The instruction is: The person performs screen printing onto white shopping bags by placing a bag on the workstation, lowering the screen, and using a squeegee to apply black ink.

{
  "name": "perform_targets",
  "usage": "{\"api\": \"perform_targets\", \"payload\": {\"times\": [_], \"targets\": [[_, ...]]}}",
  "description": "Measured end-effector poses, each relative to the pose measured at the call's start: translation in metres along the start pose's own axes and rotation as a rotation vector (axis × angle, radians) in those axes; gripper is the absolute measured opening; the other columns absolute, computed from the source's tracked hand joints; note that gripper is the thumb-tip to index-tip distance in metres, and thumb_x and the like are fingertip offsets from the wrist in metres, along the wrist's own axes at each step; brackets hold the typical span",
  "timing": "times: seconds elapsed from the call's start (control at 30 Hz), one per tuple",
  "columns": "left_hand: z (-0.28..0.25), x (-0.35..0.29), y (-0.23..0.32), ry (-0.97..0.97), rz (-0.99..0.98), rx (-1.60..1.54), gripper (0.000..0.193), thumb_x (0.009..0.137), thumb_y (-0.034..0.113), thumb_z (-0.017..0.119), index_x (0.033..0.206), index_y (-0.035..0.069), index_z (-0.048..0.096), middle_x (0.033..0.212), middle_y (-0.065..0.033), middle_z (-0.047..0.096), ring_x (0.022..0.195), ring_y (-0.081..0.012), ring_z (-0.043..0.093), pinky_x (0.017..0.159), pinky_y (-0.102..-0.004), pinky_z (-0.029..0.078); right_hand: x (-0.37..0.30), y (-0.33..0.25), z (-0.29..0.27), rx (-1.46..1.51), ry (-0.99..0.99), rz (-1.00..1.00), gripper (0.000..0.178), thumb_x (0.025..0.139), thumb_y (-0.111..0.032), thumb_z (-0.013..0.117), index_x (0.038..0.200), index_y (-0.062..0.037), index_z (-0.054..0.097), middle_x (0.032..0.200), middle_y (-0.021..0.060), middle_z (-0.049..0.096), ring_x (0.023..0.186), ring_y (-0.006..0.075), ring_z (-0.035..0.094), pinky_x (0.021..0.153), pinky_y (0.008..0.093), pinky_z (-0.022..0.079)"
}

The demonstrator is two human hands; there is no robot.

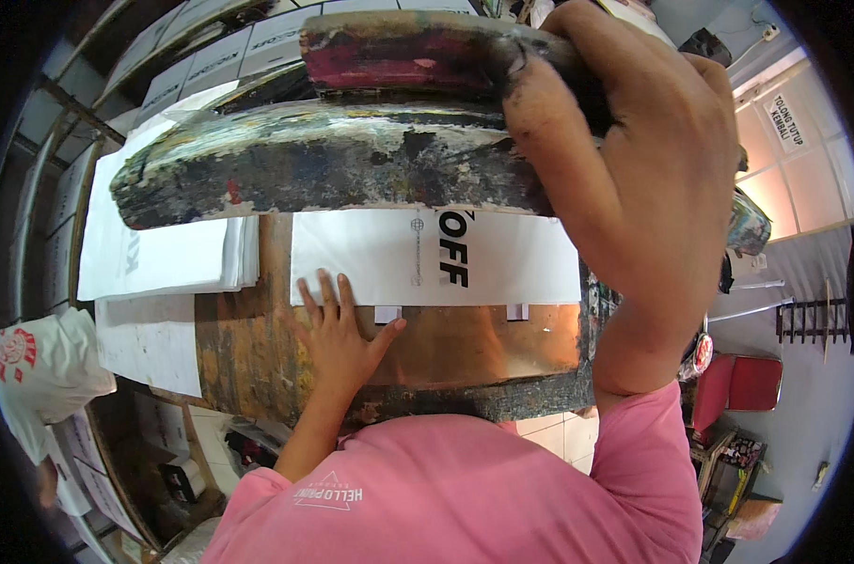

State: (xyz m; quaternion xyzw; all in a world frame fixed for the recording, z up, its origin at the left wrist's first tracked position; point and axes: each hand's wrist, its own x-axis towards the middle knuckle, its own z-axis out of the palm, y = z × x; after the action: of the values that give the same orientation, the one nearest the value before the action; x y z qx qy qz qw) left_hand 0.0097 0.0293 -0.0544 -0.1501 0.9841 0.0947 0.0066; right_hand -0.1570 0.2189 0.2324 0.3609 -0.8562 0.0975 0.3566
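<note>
My right hand (648, 141) is closed around a squeegee (389, 56) with a wooden handle stained dark red and black, its thumb pressed on the near face. Just below the squeegee, a paint-caked wooden screen frame (324, 169) is raised over the table, and my right hand overlaps its right part. Under the frame lies a white sheet (361, 254) with bold black print; its far part is hidden. My left hand (338, 334) rests with fingers spread, fingertips at the sheet's near left corner. Two small pale tabs (387, 314) sit along the sheet's near edge.
A stack of white printed sheets (164, 258) lies on the left of the worn brown table (493, 348). Another person in a white shirt (55, 362) is at the far left. Shelves with white boxes (211, 61) stand behind; a red chair (754, 383) is at right.
</note>
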Motion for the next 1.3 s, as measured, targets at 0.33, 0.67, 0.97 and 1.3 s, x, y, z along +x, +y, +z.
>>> {"api": "perform_targets", "payload": {"times": [0.33, 0.67, 0.97, 1.3], "targets": [[-0.010, 0.007, 0.008, 0.078, 0.054, -0.110, 0.104, 0.088, 0.074, 0.057, 0.156, -0.002, 0.037, 0.160, -0.0255, 0.037, 0.157, -0.0407, 0.015, 0.117, -0.0730, -0.002, 0.008, 0.004, -0.007, 0.007, -0.005, -0.007, 0.035, 0.089, -0.039, 0.064, 0.094, -0.0046, 0.068, 0.082, 0.0145, 0.066, 0.077, 0.0358, 0.063, 0.080, 0.0431, 0.042], [-0.098, 0.064, 0.035, 0.509, 0.000, -0.787, 0.041, 0.093, 0.013, 0.072, 0.132, 0.001, 0.067, 0.123, -0.0202, 0.071, 0.092, -0.0231, 0.070, 0.069, -0.0328, 0.058, 0.013, 0.009, -0.005, 0.042, 0.020, -0.003, 0.035, 0.088, -0.037, 0.063, 0.092, -0.0032, 0.066, 0.084, 0.0164, 0.067, 0.078, 0.0389, 0.061, 0.081, 0.0440, 0.042], [-0.143, 0.031, -0.125, 0.673, -0.263, -1.019, 0.054, 0.090, 0.000, 0.067, 0.142, -0.005, 0.057, 0.083, 0.0048, 0.054, 0.064, -0.0009, 0.040, 0.055, -0.0198, 0.034, 0.009, -0.005, -0.012, -0.074, -0.045, 0.131, 0.041, 0.094, -0.032, 0.063, 0.120, -0.0016, 0.070, 0.114, 0.0202, 0.072, 0.107, 0.0372, 0.063, 0.099, 0.0437, 0.045], [-0.180, 0.030, -0.335, 0.739, -0.423, -0.803, 0.068, 0.077, 0.001, 0.066, 0.145, -0.002, 0.057, 0.113, -0.0166, 0.071, 0.085, -0.0165, 0.068, 0.076, -0.0280, 0.055, -0.009, 0.003, -0.014, -0.097, -0.128, 0.064, 0.038, 0.099, -0.026, 0.056, 0.129, -0.0041, 0.063, 0.121, 0.0197, 0.067, 0.111, 0.0356, 0.060, 0.099, 0.0430, 0.045]]}}
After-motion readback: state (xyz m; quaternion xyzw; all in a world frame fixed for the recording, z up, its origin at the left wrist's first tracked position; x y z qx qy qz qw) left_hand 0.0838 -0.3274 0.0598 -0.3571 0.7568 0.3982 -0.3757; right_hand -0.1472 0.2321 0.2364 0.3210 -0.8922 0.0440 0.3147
